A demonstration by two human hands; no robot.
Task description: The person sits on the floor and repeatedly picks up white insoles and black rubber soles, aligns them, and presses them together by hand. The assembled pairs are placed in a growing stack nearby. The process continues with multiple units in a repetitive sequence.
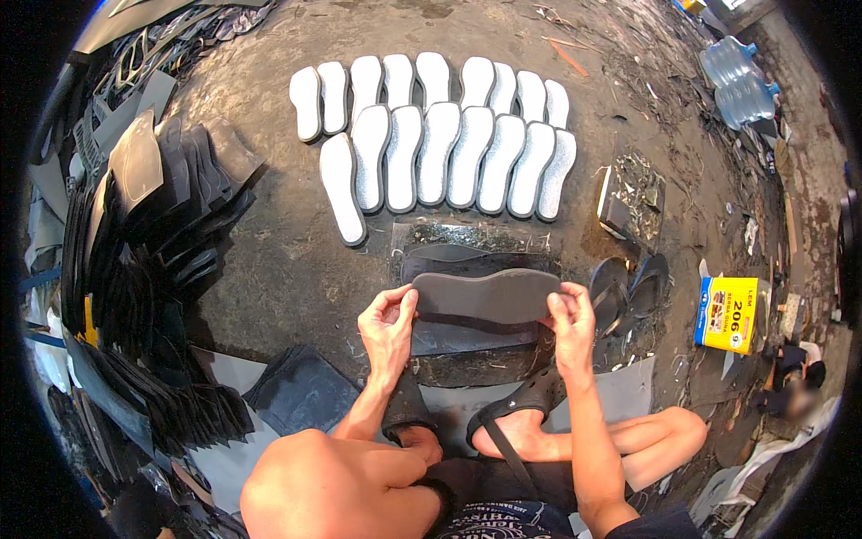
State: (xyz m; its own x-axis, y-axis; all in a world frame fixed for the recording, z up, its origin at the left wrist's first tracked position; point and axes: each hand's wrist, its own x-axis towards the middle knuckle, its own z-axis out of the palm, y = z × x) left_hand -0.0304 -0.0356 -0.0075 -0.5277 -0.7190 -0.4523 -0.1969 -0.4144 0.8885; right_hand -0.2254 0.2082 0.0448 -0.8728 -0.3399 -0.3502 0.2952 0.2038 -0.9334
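Observation:
Between my two hands a dark grey shoe sole [485, 297] is held level, its long side running left to right. My left hand [388, 328] pinches the sole's left end between thumb and fingers. At the right end, my right hand [572, 325] grips it the same way. Below the held sole lies a dark work board [471, 340] on the ground, and another dark sole [458, 258] shows on it just beyond. Farther off, white-topped soles [434, 154] with dark edges are laid out in two rows.
Stacks of dark sole pieces [135, 296] crowd the left side. To the right are a pair of flip-flops [628, 292], a glue-crusted block [633, 199], a yellow and blue tin [729, 314] and a clear blue water jug [738, 83]. My feet in black clogs [516, 404] rest close by.

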